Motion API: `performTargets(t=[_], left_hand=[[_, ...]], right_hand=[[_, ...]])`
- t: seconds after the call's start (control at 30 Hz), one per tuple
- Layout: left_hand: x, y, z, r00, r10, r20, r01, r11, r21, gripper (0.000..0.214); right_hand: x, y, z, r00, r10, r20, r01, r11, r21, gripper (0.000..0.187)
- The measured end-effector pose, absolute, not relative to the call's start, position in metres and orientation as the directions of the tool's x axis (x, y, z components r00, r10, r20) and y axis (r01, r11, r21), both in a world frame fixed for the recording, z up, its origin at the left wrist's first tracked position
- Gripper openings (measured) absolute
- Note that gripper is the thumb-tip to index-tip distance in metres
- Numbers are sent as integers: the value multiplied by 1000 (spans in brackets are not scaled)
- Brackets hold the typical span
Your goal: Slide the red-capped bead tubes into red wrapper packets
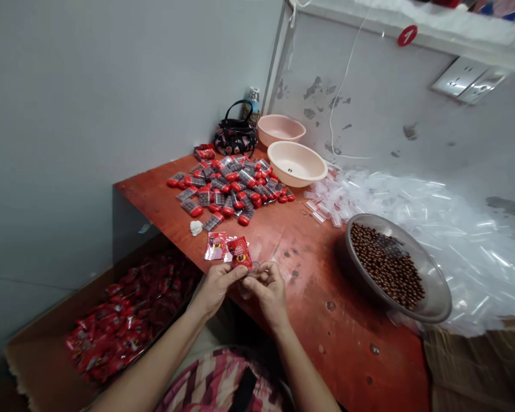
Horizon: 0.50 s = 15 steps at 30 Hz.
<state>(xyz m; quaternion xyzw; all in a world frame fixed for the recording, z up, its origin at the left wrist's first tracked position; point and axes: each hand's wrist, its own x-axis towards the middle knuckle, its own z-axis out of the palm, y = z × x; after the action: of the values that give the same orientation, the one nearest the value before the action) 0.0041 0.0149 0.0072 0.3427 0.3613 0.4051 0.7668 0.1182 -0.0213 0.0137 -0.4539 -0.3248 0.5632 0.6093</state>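
Gripped plastic tube (248, 285) between hands (268, 292), sachets (217, 246) beside

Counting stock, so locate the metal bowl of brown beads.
The metal bowl sits at the right edge of the red table in the head view, right of the right hand, against a heap of clear plastic tubes.

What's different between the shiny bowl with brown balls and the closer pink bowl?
The metal bowl is shiny grey; the plastic basin is pale pink. The metal bowl holds many brown balls; the basin shows just a small label. Both are round, open bowls.
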Motion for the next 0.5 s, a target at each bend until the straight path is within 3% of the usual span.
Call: performTargets(t=[0.13,0.27,0.5], left_hand=[[10,11,2,318,896,-310,-433,428,793,18],[13,12,4,206,924,-321,-523,381,762,18],[15,12,14,190,925,-330,-626,373,685,20]], right_hand=[[115,-23,6,212,971,-112,-382,-23,-924,27],[113,-29,-1,157,971,-180,-425,-98,-900,23],[108,-36,-4,225,951,-212,-376,-116,-919,19]])
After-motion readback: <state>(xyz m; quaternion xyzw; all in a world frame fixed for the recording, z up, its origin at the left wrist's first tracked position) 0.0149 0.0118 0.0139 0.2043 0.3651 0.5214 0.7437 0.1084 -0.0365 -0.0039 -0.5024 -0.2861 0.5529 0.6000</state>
